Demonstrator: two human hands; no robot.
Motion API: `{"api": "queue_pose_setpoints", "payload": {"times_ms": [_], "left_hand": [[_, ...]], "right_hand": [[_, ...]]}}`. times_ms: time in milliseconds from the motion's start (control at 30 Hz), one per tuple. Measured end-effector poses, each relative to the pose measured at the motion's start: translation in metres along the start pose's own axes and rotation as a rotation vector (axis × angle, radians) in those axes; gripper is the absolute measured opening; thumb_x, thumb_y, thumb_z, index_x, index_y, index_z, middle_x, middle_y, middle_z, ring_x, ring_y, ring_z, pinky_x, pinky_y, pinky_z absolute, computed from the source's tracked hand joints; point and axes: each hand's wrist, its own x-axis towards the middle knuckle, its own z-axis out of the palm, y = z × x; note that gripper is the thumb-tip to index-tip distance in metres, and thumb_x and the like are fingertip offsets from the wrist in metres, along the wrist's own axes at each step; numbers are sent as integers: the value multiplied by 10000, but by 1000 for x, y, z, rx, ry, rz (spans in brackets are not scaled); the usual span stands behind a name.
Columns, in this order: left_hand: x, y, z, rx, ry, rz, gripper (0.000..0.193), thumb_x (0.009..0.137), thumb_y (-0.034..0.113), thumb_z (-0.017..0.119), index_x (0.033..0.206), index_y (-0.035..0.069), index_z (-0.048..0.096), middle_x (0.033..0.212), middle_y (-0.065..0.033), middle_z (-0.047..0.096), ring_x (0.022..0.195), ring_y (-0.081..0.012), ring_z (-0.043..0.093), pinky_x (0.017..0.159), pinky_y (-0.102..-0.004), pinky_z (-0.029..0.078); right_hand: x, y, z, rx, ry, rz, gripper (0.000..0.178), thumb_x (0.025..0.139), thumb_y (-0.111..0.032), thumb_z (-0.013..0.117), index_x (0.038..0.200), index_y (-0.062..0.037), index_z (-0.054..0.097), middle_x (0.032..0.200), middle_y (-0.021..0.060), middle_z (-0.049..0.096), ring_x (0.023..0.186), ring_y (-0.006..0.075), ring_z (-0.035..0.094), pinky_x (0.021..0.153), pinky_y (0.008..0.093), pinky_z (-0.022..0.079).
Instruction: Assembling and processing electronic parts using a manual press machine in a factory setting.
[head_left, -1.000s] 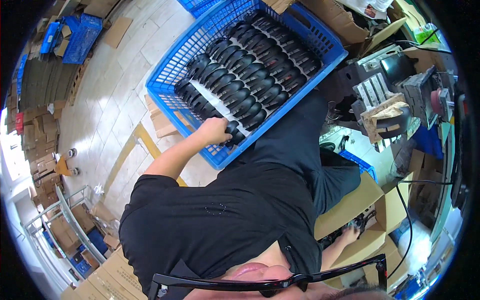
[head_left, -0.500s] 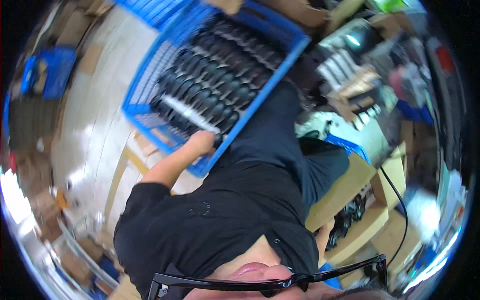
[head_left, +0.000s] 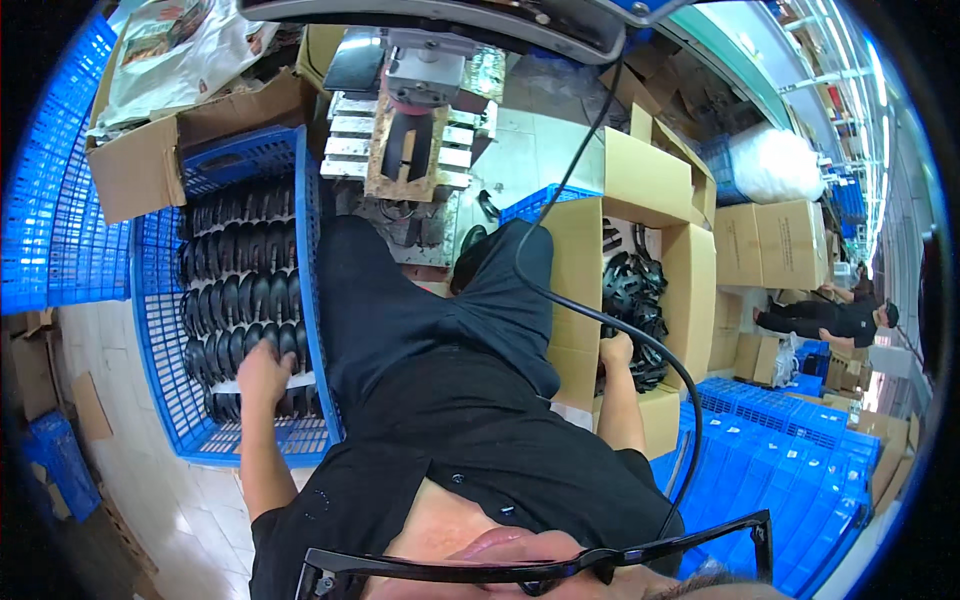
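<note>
My left hand (head_left: 263,375) reaches into a tall blue plastic crate (head_left: 160,370) on my left. Its fingers close round one of the black curved parts (head_left: 232,347), which stand in neat rows with pale strips between them. On my right, an open cardboard box (head_left: 688,290) holds a loose heap of small black parts (head_left: 635,285). My right hand (head_left: 617,350) is inside this box at its near left side, fingers curled, and what they hold is hidden.
Ahead stands a machine head (head_left: 425,75) above a wooden fixture (head_left: 385,180) holding a dark piece. A black cable (head_left: 630,330) hangs across the right box. Blue crates (head_left: 770,470) are stacked at right. Another person (head_left: 850,318) is farther off at right.
My view has swung right, bringing the machine and right-hand box into fuller view. My left hand now lies farther up the crate's rows; my right hand stays in the box.
</note>
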Motion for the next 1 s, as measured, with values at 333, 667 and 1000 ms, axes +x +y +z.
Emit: {"api": "queue_pose_setpoints", "payload": {"times_ms": [333,667,1000], "left_hand": [[0,45,-64,-287,393,80,261,942,264,784,1047,42,698,917,-152,734,868,-310,729,779,-419,564],[-44,235,-67,-864,-182,922,658,842,208,913,1422,93,624,1322,-136,652,1201,-253,670,975,-410,571],[-13,239,-120,-879,-270,799,220,1021,171,747,1139,-11,712,920,-46,715,852,-113,602,772,-339,529]], "right_hand": [[-8,-65,-94,1346,26,128,808,926,10,766,1622,-119,376,1064,71,700,876,171,671,764,320,542],[-148,-265,-103,1708,-1294,-274,545,1064,-121,634,1563,-164,419,1275,180,688,1144,303,723,972,451,610],[-191,-334,-133,1079,-735,-861,449,1032,-197,762,1435,-67,613,1239,45,682,1014,115,650,882,306,553]]}}
